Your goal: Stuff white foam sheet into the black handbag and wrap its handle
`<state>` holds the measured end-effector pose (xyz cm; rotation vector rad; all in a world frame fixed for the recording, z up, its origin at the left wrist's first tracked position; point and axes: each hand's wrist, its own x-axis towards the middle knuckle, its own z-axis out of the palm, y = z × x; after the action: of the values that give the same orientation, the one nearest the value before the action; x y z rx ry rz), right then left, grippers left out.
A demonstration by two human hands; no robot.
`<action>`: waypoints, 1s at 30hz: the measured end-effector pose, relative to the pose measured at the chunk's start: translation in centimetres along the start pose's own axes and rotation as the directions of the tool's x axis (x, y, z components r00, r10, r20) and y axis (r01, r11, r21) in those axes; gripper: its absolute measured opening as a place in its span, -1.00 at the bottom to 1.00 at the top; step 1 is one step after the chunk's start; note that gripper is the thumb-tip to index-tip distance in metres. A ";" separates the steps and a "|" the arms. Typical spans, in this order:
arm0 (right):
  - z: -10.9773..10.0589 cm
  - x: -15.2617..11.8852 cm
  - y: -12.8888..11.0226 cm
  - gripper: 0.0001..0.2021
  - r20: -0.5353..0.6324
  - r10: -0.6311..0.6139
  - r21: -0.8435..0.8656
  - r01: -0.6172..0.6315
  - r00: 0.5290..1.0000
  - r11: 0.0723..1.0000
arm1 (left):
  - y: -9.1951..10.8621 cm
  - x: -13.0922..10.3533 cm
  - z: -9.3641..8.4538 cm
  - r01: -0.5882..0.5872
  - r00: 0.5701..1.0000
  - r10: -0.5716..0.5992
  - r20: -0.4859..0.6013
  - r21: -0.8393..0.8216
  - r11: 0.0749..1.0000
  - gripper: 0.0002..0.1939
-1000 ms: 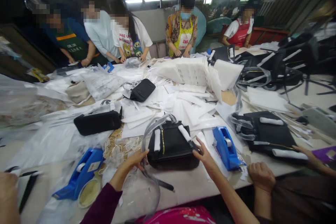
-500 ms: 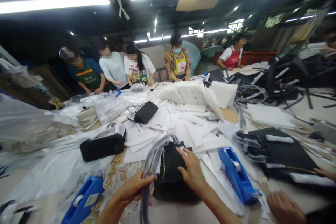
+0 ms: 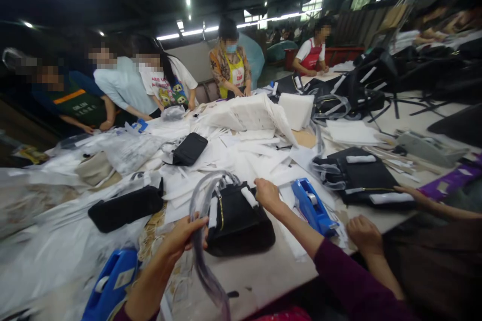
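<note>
A black handbag point(image 3: 241, 220) lies on the table in front of me, with white wrapped pieces on its top. My left hand point(image 3: 184, 237) is closed around its clear-covered grey strap point(image 3: 201, 241), which loops up and trails down toward the table edge. My right hand point(image 3: 266, 194) rests on the bag's upper right corner beside a white wrapped roll point(image 3: 249, 197); whether it grips is unclear.
A blue tape dispenser point(image 3: 313, 206) sits right of the bag, another point(image 3: 111, 283) at the lower left. White paper sheets point(image 3: 259, 153) and other black bags point(image 3: 126, 207) point(image 3: 361, 180) cover the table. A neighbour's hand point(image 3: 363, 234) rests at my right. Several people stand along the far side.
My right hand slid from the bag's right side across its top to the upper right corner. My left hand took hold of the strap. The view swung up, then down and right.
</note>
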<state>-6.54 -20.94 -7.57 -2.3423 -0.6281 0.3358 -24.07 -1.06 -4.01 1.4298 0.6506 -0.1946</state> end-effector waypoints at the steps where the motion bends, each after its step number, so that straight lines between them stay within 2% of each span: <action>1: 0.6 -1.5 0.0 -0.69 0.078 -0.066 0.094 0.059 0.995 0.994 | 0.2 0.3 0.5 -0.006 1.000 0.006 -0.003 -0.006 1.000 -0.59; 3: 3.1 -5.4 -0.8 -0.53 0.247 -0.227 0.389 0.118 0.942 0.914 | 0.5 0.9 1.9 -0.022 0.999 0.021 -0.027 -0.033 0.999 -0.58; 4: 4.7 -7.5 -1.4 -0.38 0.284 -0.265 0.519 0.085 0.922 0.851 | 0.7 1.1 2.7 -0.045 0.997 0.041 -0.063 -0.056 0.997 -0.56; 5: 6.3 -9.4 -2.2 -0.27 0.268 -0.252 0.604 0.042 0.930 0.796 | 0.8 1.3 3.7 -0.072 0.994 0.064 -0.090 -0.081 0.994 -0.55; 6: 7.9 -11.0 -2.9 -0.26 0.234 -0.208 0.670 -0.003 0.950 0.742 | 0.9 1.4 4.5 -0.097 0.992 0.087 -0.094 -0.109 0.989 -0.54; 8: 10.3 -13.0 -4.2 -0.45 0.155 -0.044 0.781 -0.095 0.987 0.617 | 0.9 1.2 5.9 -0.138 0.990 0.134 -0.036 -0.175 0.975 -0.51; 9: 10.8 -13.3 -4.6 -0.57 0.145 0.032 0.828 -0.139 0.989 0.543 | 0.7 1.0 6.3 -0.151 0.988 0.156 0.009 -0.207 0.967 -0.48; 10: 11.0 -13.2 -4.8 -0.66 0.159 0.090 0.866 -0.183 0.983 0.466 | 0.5 0.9 6.4 -0.163 0.984 0.175 0.037 -0.228 0.960 -0.47; 12: 10.1 -12.4 -4.5 -0.70 0.262 0.098 0.914 -0.280 0.960 0.293 | -0.6 0.7 6.3 -0.182 0.983 0.184 -0.011 -0.228 0.957 -0.48; 14: 8.6 -11.5 -3.6 -0.68 0.403 -0.015 0.910 -0.399 0.915 0.113 | -2.0 1.0 6.2 -0.146 0.988 0.132 -0.076 -0.223 0.964 -0.50; 16: 7.2 -11.0 -2.4 -0.67 0.510 -0.163 0.854 -0.520 0.845 -0.022 | -3.6 1.3 6.8 -0.046 0.998 0.053 0.020 -0.257 0.965 -0.52; 17: 6.8 -11.0 -1.9 -0.66 0.554 -0.218 0.817 -0.575 0.804 -0.043 | -4.4 1.4 7.3 0.004 0.994 0.027 0.105 -0.281 0.960 -0.53; 19: 6.6 -11.1 -1.2 -0.63 0.623 -0.252 0.763 -0.646 0.741 -0.011 | -5.5 1.4 8.7 0.065 0.977 0.005 0.212 -0.321 0.945 -0.61; 21: 6.8 -11.6 -1.1 -0.59 0.660 -0.190 0.745 -0.665 0.727 0.049 | -6.2 1.2 9.9 0.087 0.981 -0.020 0.195 -0.341 0.936 -0.70; 24: 7.3 -12.6 -1.8 -0.51 0.627 -0.012 0.771 -0.618 0.779 0.154 | -6.9 0.7 10.6 0.080 0.995 -0.055 0.089 -0.316 0.945 -0.69; 26: 7.6 -12.8 -2.6 -0.50 0.514 0.085 0.821 -0.518 0.854 0.241 | -7.1 0.5 10.4 -0.010 1.000 0.004 -0.022 -0.281 0.960 -0.65; 28: 7.6 -12.4 -3.0 -0.53 0.351 0.117 0.872 -0.370 0.929 0.321 | -6.8 0.4 9.6 -0.129 0.989 0.102 -0.109 -0.273 0.953 -0.62; 30: 7.0 -11.1 -2.9 -0.55 0.252 0.129 0.893 -0.282 0.959 0.350 | -6.1 0.6 8.1 -0.217 0.970 0.171 -0.172 -0.304 0.928 -0.62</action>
<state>-19.77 -21.04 -10.03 -1.2457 -0.0798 0.7538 -24.24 -9.60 -9.47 1.1892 0.6200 0.1674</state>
